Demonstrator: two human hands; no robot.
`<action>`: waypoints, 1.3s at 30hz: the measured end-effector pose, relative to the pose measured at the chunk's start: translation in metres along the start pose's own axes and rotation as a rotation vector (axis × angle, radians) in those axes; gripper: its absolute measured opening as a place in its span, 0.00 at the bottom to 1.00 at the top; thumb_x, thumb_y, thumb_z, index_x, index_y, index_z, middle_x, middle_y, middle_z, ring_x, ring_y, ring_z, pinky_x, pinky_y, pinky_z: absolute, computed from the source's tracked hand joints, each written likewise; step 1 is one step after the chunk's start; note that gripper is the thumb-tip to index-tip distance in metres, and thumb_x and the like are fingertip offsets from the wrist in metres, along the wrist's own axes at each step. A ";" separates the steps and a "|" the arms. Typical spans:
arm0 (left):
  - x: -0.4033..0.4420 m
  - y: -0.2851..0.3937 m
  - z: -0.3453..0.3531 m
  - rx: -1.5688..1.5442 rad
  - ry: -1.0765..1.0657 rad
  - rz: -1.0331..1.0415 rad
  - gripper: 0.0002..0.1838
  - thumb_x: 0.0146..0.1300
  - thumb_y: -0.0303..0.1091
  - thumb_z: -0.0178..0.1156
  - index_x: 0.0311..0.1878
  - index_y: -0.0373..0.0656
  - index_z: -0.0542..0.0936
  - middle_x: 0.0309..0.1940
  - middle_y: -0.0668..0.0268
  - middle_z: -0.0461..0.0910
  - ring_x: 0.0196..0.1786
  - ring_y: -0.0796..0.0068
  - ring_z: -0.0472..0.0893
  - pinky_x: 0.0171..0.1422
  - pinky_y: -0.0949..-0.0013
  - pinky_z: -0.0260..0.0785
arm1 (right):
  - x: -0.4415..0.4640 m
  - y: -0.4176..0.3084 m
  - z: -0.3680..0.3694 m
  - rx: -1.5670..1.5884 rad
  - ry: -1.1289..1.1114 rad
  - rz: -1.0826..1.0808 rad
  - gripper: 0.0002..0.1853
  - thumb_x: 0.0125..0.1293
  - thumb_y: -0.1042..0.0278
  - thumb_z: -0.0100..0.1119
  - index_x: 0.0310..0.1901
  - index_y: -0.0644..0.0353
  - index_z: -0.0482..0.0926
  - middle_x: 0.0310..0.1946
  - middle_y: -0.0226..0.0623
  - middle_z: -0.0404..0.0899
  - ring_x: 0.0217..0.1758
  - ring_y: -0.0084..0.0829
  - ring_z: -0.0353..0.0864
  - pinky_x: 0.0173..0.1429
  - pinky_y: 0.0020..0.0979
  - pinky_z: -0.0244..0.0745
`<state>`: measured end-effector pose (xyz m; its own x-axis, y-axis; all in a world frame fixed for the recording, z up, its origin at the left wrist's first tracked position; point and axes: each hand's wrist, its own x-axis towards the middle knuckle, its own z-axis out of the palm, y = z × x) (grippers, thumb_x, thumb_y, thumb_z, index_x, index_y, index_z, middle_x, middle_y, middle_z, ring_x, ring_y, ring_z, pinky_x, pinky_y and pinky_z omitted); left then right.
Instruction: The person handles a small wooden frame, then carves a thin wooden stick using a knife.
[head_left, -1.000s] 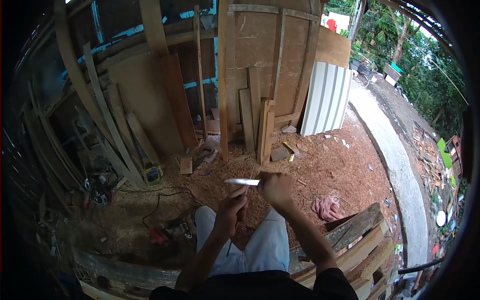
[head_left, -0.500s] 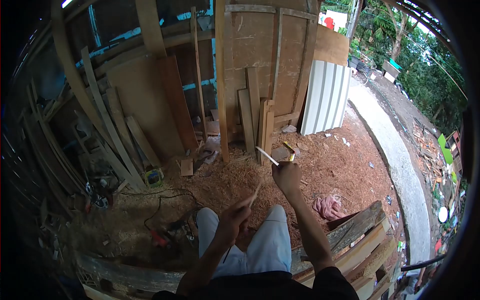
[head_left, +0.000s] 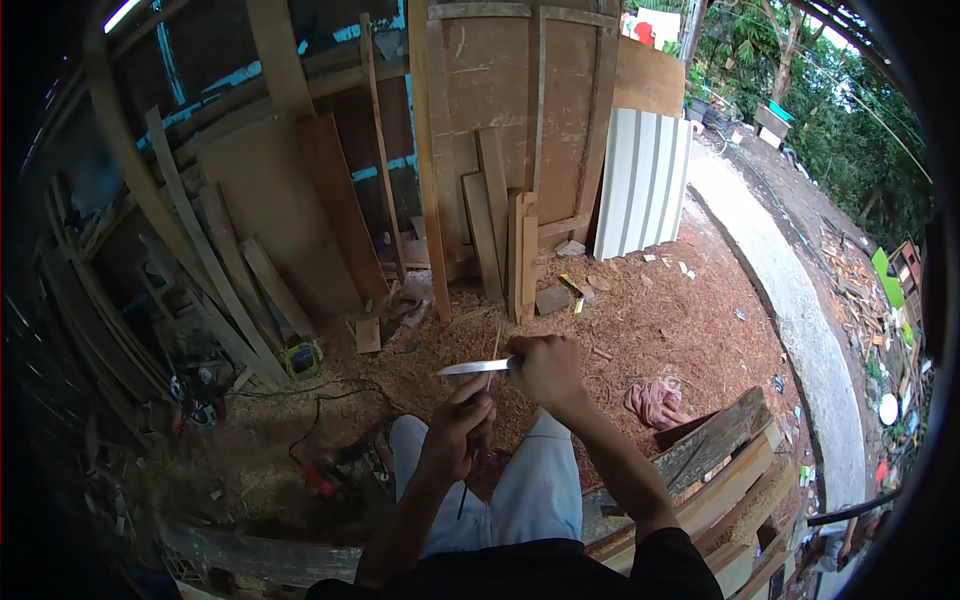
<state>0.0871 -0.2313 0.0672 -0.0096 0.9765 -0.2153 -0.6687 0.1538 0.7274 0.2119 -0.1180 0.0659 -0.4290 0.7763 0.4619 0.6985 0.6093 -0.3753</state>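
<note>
My right hand [head_left: 550, 372] is closed around the handle of a knife [head_left: 468, 368], its pale blade pointing left. My left hand [head_left: 460, 432] grips a thin wooden stick [head_left: 461, 502], whose dark lower end sticks out below the fist. The blade lies across the stick just above my left fingers; whether it touches the wood I cannot tell. Both hands are over my knees, and most of the knife handle is hidden by my fingers.
Wood shavings [head_left: 640, 320] cover the ground. Boards [head_left: 487, 235] and a white corrugated sheet [head_left: 645, 185] lean against the wall ahead. A pink cloth [head_left: 657, 403] lies right, beside stacked planks [head_left: 715, 495]. At left are a cable [head_left: 318, 420] and a red tool [head_left: 322, 478].
My right hand has come down and left, bringing the knife from pointing up and away to lying across the stick. My left hand keeps its hold, the stick now more upright.
</note>
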 end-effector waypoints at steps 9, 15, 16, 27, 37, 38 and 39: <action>0.000 -0.001 -0.009 0.012 -0.013 -0.037 0.25 0.66 0.30 0.48 0.67 0.44 0.60 0.26 0.73 0.65 0.19 0.90 0.56 0.21 0.85 0.50 | 0.000 0.007 0.013 -0.007 0.096 0.002 0.03 0.46 0.66 0.58 0.20 0.50 0.77 0.17 0.32 0.77 0.20 0.36 0.78 0.24 0.36 0.71; -0.002 0.004 -0.005 0.051 0.001 -0.005 0.25 0.67 0.30 0.47 0.67 0.45 0.59 0.25 0.74 0.65 0.18 0.90 0.55 0.20 0.86 0.49 | -0.007 0.004 0.016 -0.138 -0.001 0.034 0.02 0.46 0.66 0.58 0.22 0.48 0.80 0.16 0.35 0.77 0.20 0.37 0.79 0.26 0.36 0.72; -0.001 0.003 -0.005 0.076 0.007 -0.016 0.25 0.67 0.30 0.46 0.67 0.45 0.59 0.25 0.74 0.65 0.18 0.90 0.55 0.20 0.86 0.49 | -0.009 0.000 0.017 -0.140 -0.002 0.033 0.02 0.46 0.66 0.58 0.22 0.48 0.80 0.16 0.35 0.77 0.20 0.37 0.79 0.26 0.36 0.72; -0.001 -0.004 -0.008 0.186 0.073 -0.057 0.23 0.67 0.29 0.47 0.65 0.43 0.63 0.22 0.76 0.63 0.17 0.90 0.56 0.18 0.84 0.49 | -0.004 -0.001 0.006 -0.116 -0.094 0.031 0.07 0.50 0.59 0.58 0.26 0.50 0.82 0.20 0.39 0.79 0.23 0.38 0.80 0.27 0.38 0.72; -0.005 -0.009 -0.018 0.251 0.068 -0.048 0.22 0.67 0.30 0.47 0.64 0.47 0.65 0.21 0.77 0.62 0.18 0.91 0.57 0.18 0.84 0.49 | 0.030 0.085 0.058 -0.198 -0.124 0.568 0.13 0.52 0.59 0.56 0.28 0.61 0.82 0.24 0.52 0.79 0.31 0.48 0.81 0.38 0.44 0.77; -0.009 -0.007 -0.019 0.274 0.055 -0.063 0.22 0.66 0.30 0.48 0.65 0.48 0.65 0.21 0.77 0.62 0.18 0.91 0.57 0.18 0.84 0.50 | 0.034 0.091 0.050 -0.152 -0.118 0.588 0.15 0.53 0.58 0.56 0.27 0.64 0.81 0.25 0.55 0.79 0.32 0.50 0.81 0.39 0.46 0.77; -0.007 -0.001 -0.024 0.279 0.061 -0.051 0.22 0.66 0.30 0.48 0.65 0.48 0.65 0.21 0.77 0.62 0.18 0.91 0.57 0.18 0.84 0.50 | 0.033 0.092 0.048 -0.079 -0.134 0.562 0.15 0.53 0.59 0.56 0.26 0.65 0.80 0.24 0.54 0.79 0.30 0.50 0.81 0.37 0.44 0.77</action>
<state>0.0700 -0.2417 0.0523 -0.0319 0.9569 -0.2887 -0.4392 0.2460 0.8640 0.2345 -0.0289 0.0081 -0.0452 0.9938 0.1014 0.8781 0.0880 -0.4704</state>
